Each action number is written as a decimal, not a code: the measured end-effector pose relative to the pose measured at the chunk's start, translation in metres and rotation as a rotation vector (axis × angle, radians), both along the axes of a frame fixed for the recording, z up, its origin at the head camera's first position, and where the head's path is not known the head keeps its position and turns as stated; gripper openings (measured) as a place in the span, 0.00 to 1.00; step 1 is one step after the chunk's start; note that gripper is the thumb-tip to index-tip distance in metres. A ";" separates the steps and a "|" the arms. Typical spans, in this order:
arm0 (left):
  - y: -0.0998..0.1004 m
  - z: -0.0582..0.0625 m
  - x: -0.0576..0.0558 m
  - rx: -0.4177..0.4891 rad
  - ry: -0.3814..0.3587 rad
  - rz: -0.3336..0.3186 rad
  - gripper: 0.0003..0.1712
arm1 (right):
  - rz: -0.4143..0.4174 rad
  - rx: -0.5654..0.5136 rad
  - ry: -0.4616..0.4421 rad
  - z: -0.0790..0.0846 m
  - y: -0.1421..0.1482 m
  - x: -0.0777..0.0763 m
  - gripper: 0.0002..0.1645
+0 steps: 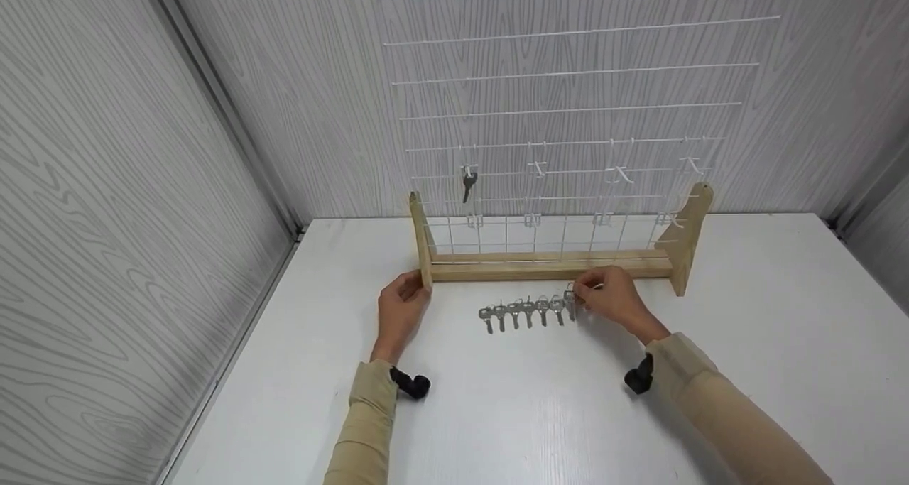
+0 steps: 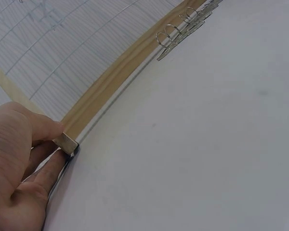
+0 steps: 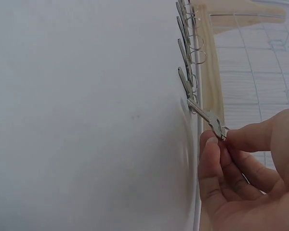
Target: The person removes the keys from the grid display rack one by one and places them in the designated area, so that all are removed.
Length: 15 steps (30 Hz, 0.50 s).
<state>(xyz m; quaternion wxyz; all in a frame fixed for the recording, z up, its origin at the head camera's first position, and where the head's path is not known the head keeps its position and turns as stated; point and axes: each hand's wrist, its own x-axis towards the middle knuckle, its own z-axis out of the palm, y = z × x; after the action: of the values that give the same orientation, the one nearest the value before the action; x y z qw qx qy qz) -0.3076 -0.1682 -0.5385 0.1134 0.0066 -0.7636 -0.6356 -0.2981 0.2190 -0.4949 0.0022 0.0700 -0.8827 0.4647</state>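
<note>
My right hand (image 1: 614,300) pinches a silver key (image 3: 215,124) by its head, between thumb and fingers, at the right end of a row of keys. The rest of the row (image 1: 528,309), several keys with small rings, lies on the white table in front of a wooden stand (image 1: 511,274). With thumb and fingers on either side, my left hand (image 1: 401,311) grips the front corner of the stand's left end panel (image 2: 66,143). A white wire grid (image 1: 564,109) rises from the stand. One key (image 1: 469,180) hangs from an upper hook at the grid's left.
Other white hooks (image 1: 622,175) stick out along the grid, with a lower row of hooks (image 1: 532,220) beneath. The stand's right end panel (image 1: 687,236) is upright. Grey wood-patterned walls (image 1: 106,187) rise behind the table (image 1: 511,414) and at both sides.
</note>
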 end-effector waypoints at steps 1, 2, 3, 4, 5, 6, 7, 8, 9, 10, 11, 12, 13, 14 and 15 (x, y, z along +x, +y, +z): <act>0.000 0.000 0.000 0.002 -0.001 0.000 0.22 | 0.003 0.006 -0.003 0.000 0.000 0.000 0.10; 0.000 0.000 0.000 0.002 -0.001 -0.002 0.22 | 0.001 0.013 -0.007 -0.001 0.000 0.000 0.10; 0.000 0.000 0.000 0.003 -0.003 -0.002 0.22 | 0.000 0.021 -0.008 -0.001 0.000 0.000 0.10; 0.000 0.000 0.001 0.004 -0.004 -0.002 0.22 | -0.002 0.029 -0.006 -0.001 0.000 -0.001 0.09; 0.000 0.000 0.001 0.004 -0.004 -0.003 0.22 | -0.003 0.036 -0.008 -0.002 0.000 -0.001 0.09; 0.000 0.000 0.001 0.002 -0.003 -0.003 0.22 | -0.002 0.041 -0.008 -0.002 0.000 -0.001 0.09; 0.000 0.000 0.001 -0.007 -0.001 -0.004 0.22 | 0.001 0.047 -0.011 -0.003 0.001 -0.001 0.09; 0.000 0.000 0.000 -0.016 0.002 -0.004 0.22 | -0.001 0.050 -0.015 -0.003 0.001 -0.001 0.09; -0.001 0.000 0.000 -0.026 0.003 -0.002 0.22 | 0.001 0.052 -0.018 -0.004 0.001 -0.002 0.09; -0.001 0.000 0.000 -0.035 0.006 -0.001 0.22 | 0.004 0.053 -0.021 -0.004 0.001 -0.002 0.10; -0.001 0.000 0.000 -0.044 0.008 0.000 0.21 | 0.008 0.051 -0.026 -0.004 0.002 -0.001 0.10; -0.001 -0.001 0.000 -0.053 0.010 0.001 0.21 | 0.013 0.051 -0.028 -0.004 0.002 -0.001 0.10; -0.001 -0.001 0.000 -0.057 0.013 0.002 0.21 | 0.016 0.052 -0.028 -0.004 0.001 -0.001 0.10; -0.001 -0.001 0.000 -0.056 0.014 0.002 0.21 | 0.018 0.050 -0.026 -0.004 0.001 -0.001 0.10; -0.001 0.000 0.001 -0.052 0.014 0.001 0.21 | 0.019 0.050 -0.024 -0.004 0.001 -0.001 0.10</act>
<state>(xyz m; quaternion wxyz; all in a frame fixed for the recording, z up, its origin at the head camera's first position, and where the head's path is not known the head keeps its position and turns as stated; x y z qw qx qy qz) -0.3071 -0.1696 -0.5390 0.1192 -0.0006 -0.7792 -0.6153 -0.2991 0.2196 -0.4986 -0.0147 0.0729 -0.8933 0.4432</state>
